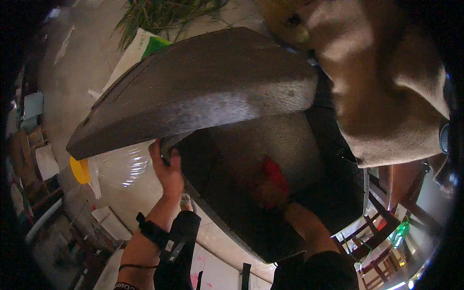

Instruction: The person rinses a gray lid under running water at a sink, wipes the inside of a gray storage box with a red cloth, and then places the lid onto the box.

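Observation:
A large dark grey padded lid or seat (224, 76) is tilted up over a dark open compartment (232, 203). My left hand (168, 170) is at the lid's lower edge, its fingers around a grey part under it. My right hand (272, 192) reaches inside the compartment and is blurred and in shadow; a red cloth-like thing (275, 174) is at its fingers. Brown fabric (384, 90) hangs over the compartment's right side.
Green leafy stalks (163, 18) and a white and green bag (127, 61) lie on the floor beyond. A clear plastic container (123, 163) with a yellow part (79, 170) is at the left. Dark wooden furniture (380, 232) stands at the lower right.

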`<state>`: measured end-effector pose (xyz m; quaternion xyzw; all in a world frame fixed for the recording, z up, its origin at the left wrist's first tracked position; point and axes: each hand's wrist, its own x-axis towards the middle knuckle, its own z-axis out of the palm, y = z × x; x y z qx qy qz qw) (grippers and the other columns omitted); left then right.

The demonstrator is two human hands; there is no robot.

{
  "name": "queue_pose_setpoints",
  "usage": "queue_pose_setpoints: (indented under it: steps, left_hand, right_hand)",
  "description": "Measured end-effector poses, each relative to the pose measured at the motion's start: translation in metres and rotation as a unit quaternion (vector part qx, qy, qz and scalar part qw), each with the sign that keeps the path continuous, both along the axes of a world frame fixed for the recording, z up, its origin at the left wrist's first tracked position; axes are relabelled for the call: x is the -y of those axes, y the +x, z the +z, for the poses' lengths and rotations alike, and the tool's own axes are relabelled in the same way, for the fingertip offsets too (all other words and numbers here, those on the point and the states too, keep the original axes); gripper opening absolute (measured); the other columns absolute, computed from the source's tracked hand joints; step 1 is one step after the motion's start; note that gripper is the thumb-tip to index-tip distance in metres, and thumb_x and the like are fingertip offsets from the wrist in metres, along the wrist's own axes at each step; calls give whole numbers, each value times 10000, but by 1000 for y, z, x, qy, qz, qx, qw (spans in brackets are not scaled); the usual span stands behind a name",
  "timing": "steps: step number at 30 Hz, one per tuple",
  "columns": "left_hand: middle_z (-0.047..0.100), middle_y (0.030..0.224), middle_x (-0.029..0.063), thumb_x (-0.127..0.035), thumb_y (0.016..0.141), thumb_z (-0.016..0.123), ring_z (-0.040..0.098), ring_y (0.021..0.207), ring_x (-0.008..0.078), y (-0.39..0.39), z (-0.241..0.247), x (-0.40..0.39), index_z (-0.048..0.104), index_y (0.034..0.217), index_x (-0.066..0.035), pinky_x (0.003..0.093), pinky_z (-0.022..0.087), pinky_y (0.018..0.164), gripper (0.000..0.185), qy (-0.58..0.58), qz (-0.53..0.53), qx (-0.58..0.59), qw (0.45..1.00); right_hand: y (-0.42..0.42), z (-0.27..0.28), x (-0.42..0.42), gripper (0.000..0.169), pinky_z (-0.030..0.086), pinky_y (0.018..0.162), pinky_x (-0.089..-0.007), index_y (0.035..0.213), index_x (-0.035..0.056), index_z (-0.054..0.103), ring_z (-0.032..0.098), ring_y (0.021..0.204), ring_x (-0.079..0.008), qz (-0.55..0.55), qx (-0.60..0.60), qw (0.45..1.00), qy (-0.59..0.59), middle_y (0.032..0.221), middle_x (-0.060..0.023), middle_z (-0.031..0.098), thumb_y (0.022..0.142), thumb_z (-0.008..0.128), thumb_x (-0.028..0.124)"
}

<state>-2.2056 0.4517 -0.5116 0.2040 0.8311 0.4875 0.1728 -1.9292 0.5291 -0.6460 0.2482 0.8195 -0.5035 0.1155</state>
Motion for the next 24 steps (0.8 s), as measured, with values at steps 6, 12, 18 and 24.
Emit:
queue_pose_setpoints:
  steps: [6,12,18,24]
  left_hand:
    - [439,1117,100,-126,788,518,417,1041,227,5,5,-2,409,1176,-14,327,312,919,419,-23,14,-13,1000]
    - [401,1136,141,-103,789,511,395,1070,269,5,5,-6,399,1139,1,341,268,955,382,-17,24,16,999]
    - [413,1140,133,-104,792,495,408,1069,254,6,4,-7,409,1187,-16,343,279,952,414,19,11,22,1000]
    - [409,1189,149,-112,786,488,392,1134,268,-2,3,-1,410,1230,-28,358,282,969,459,-21,-36,-30,999]
  right_hand:
    - [16,20,-105,450,416,885,-320,1223,35,438,511,1024,-237,-249,-56,963,-88,1117,-152,534,859,476,297]
    - [-119,-75,-131,383,428,870,-343,1152,18,495,524,984,-276,-159,147,946,243,1077,-126,550,849,486,251]
    - [-164,-88,-44,383,415,885,-351,1156,38,493,488,1027,-278,-70,74,960,261,1123,-127,514,839,492,253]
    - [-108,-61,-39,385,401,900,-359,1161,59,490,451,1070,-280,3,14,975,222,1169,-128,478,829,498,254]
